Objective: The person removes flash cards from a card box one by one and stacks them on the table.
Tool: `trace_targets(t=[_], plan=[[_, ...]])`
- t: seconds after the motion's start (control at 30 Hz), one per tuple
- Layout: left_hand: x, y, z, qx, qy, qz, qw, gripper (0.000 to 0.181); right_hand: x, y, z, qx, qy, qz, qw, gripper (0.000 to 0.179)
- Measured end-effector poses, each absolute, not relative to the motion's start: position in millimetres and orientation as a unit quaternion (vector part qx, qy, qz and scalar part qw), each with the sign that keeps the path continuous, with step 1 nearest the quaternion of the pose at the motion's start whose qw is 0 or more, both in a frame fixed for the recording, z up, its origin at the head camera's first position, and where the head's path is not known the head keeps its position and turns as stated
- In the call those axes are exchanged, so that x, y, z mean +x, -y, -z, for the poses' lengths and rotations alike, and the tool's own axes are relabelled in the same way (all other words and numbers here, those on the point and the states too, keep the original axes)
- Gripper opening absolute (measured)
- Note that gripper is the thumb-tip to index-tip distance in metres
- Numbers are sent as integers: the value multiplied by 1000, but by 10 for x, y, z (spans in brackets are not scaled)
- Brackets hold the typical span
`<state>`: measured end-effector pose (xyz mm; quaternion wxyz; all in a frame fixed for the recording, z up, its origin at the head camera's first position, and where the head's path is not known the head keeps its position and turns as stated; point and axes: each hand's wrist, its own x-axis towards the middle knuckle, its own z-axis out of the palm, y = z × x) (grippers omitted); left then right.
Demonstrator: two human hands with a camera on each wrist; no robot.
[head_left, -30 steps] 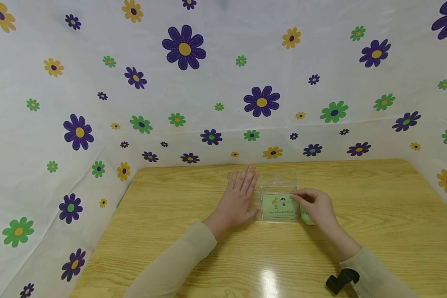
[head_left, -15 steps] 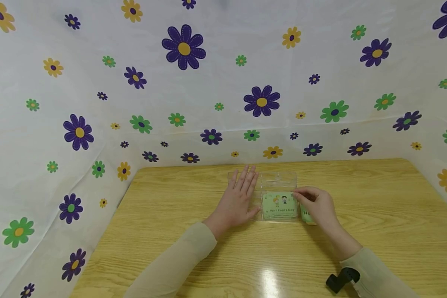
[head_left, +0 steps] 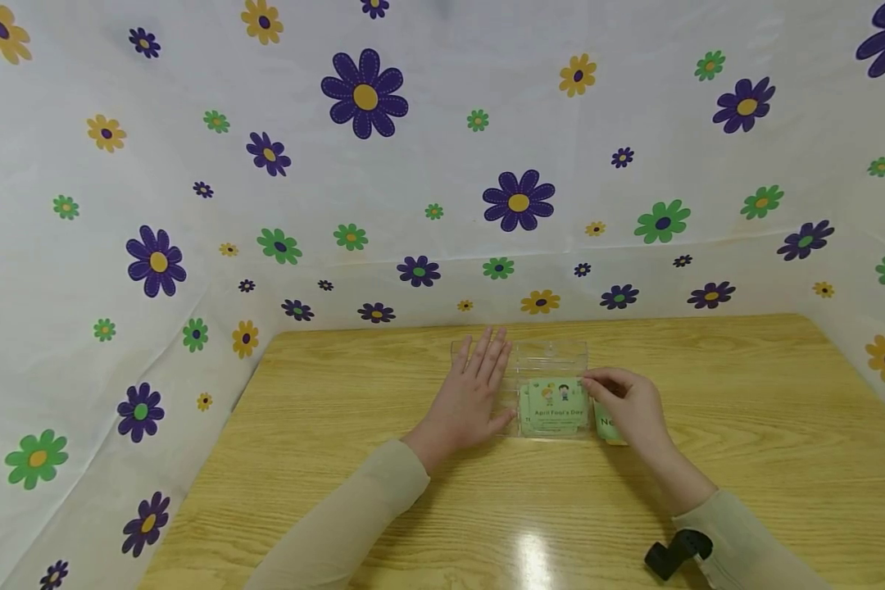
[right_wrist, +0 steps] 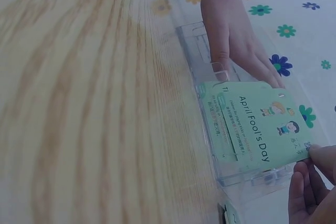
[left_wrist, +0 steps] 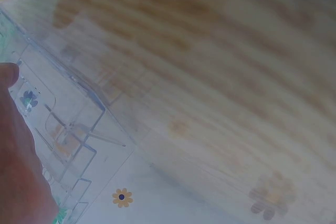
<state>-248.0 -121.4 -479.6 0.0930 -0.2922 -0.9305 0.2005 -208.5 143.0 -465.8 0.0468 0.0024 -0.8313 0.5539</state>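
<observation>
A clear plastic case (head_left: 553, 351) lies opened out on the table. My left hand (head_left: 466, 400) rests flat on its left part, fingers straight and pointing away from me. With thumb and fingertips, my right hand (head_left: 633, 410) pinches the upper right corner of a green "April Fool's Day" card (right_wrist: 257, 124). This card sits shifted over another green card (right_wrist: 214, 124) in the case's right part. Partly hidden under the right hand is a green stack (head_left: 608, 424) marked "Ne", beside the case. In the left wrist view the case (left_wrist: 68, 95) shows, but my fingertips are mostly out of frame.
The wooden table (head_left: 546, 500) spreads out around the case. A white sheet with printed flowers (head_left: 442, 164) stands behind it and along both sides. A black strap with a camera mount (head_left: 678, 555) sits on the right wrist.
The pinched card has slid up and to the right, so that the green card beneath now shows at its left and lower edges. My left hand has stayed in place.
</observation>
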Motion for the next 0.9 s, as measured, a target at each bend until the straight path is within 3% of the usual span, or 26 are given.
trace_targets(t=[0.9], plan=[[-2485,1212,4799,-294,933,-187,90,101,-2105,-1486,4600,-5,818,-573,55,23]])
